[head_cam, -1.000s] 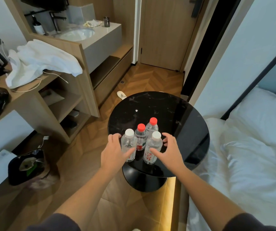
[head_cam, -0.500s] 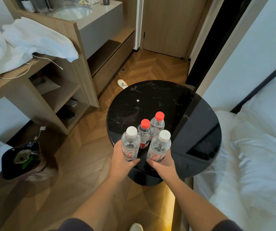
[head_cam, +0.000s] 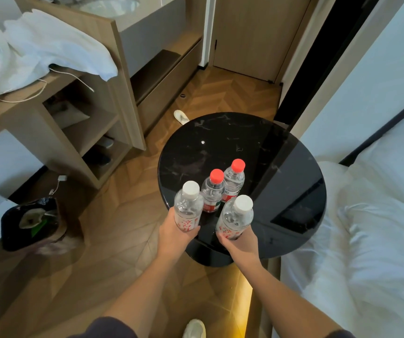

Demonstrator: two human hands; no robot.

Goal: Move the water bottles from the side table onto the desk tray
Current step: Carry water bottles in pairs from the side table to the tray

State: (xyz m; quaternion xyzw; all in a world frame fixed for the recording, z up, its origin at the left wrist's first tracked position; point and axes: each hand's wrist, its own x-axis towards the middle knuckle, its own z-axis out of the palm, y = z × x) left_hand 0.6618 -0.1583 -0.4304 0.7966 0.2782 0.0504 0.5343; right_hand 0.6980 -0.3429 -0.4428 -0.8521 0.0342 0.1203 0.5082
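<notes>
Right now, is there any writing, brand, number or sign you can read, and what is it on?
Left white-capped bottle, held in the left hand: red characters on its label, too blurred to quote.
Right white-capped bottle, held in the right hand: red characters, also too blurred.
Two red-capped bottles on the side table: red and green labels, print too small to read.
No other text is legible.

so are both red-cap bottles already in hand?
No. The left hand and right hand each hold a white-cap bottle; both red-cap bottles stand on the side table.
</notes>
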